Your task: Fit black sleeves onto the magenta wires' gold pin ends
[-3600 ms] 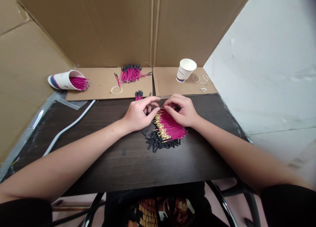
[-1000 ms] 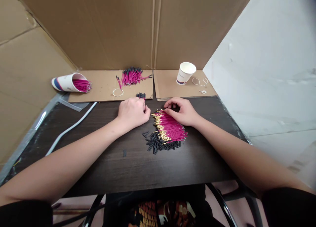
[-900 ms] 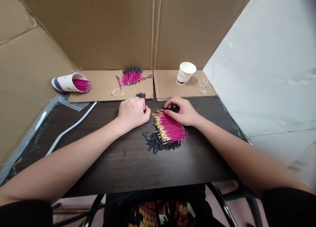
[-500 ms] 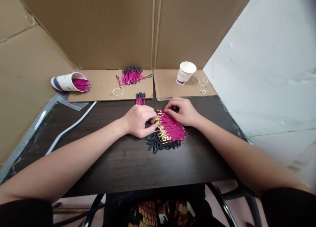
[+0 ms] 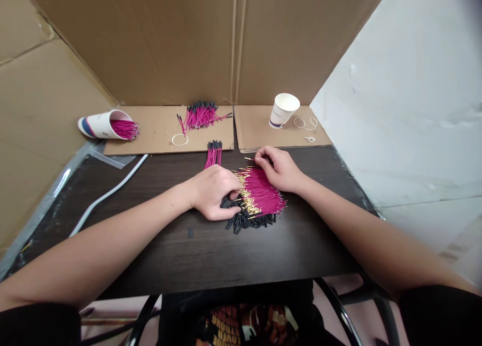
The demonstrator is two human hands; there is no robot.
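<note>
A heap of magenta wires (image 5: 263,191) with gold tips on their left ends lies at the middle of the table, over a pile of black sleeves (image 5: 250,224). My left hand (image 5: 217,193) is at the left edge of the pile, thumb and forefinger apart over the black sleeves, with nothing seen between them. Above the heap, my right hand (image 5: 277,168) pinches one magenta wire, whose gold tip (image 5: 248,158) points left. Behind my left hand lies a small group of black-capped magenta wires (image 5: 214,154).
A tipped paper cup (image 5: 100,125) holds magenta wires at the left. Capped wires (image 5: 201,116) and a white ring (image 5: 179,140) lie on cardboard (image 5: 154,135). An upright cup (image 5: 284,110) stands back right near white bands (image 5: 311,124). A white cable (image 5: 109,193) crosses the left side.
My left hand has moved slightly down and its fingers have parted over the black sleeves. A single wire now shows lifted in my right hand. More of the capped group is visible.
</note>
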